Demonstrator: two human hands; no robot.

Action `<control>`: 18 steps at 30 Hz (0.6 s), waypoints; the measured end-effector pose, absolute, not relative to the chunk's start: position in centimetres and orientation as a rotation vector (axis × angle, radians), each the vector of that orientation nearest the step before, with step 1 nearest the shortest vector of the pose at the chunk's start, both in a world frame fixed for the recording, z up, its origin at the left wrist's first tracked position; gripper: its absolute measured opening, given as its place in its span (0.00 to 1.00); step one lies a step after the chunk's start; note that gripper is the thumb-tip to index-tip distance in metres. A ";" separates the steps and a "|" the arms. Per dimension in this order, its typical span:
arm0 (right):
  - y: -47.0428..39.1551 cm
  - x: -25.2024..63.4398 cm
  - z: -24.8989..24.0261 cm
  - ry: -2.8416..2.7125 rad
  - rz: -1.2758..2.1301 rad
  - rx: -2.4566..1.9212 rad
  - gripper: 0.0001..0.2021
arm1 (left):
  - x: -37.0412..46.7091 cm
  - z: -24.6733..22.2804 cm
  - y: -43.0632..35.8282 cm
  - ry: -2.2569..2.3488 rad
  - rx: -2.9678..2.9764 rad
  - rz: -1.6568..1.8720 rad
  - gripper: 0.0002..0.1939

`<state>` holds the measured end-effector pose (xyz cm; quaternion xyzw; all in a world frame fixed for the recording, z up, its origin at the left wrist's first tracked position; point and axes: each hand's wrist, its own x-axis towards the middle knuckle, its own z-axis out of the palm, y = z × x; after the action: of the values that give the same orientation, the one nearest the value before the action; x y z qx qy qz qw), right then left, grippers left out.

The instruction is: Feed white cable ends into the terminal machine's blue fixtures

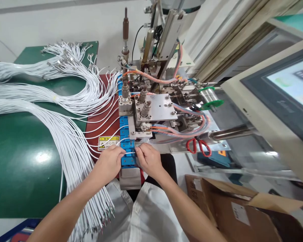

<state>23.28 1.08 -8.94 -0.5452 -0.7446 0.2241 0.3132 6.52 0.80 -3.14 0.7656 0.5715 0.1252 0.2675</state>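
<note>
A white cable (129, 153) lies across the blue clamp blocks (127, 161) of the machine's conveyor. Left of the blocks, my left hand (110, 162) pinches this cable between thumb and fingers. My right hand (148, 159) is closed at the cable's other end, on the blocks' right side; the tip is hidden by the fingers. Further back, several more white cables run into the blue blocks. They come from a large bundle of white cables (55, 131) draped over the green table.
The metal machine (156, 107) with hoses stands ahead, carrying a solder wire spool (210, 98). Red-handled scissors (199, 147) lie at its near edge. A screen (288, 80) juts in from the right, above a cardboard box (232, 208). The green table (22, 161) spreads left.
</note>
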 end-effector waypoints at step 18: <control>0.4 23.2 -9.0 -1.338 0.978 -1.631 0.18 | 6.1 -3.3 -0.4 1.472 2.462 0.287 0.13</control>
<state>23.18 0.41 -8.99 -0.6437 -0.5283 0.3859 0.3970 6.14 -0.38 -3.32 0.8469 0.5063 0.0988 0.1289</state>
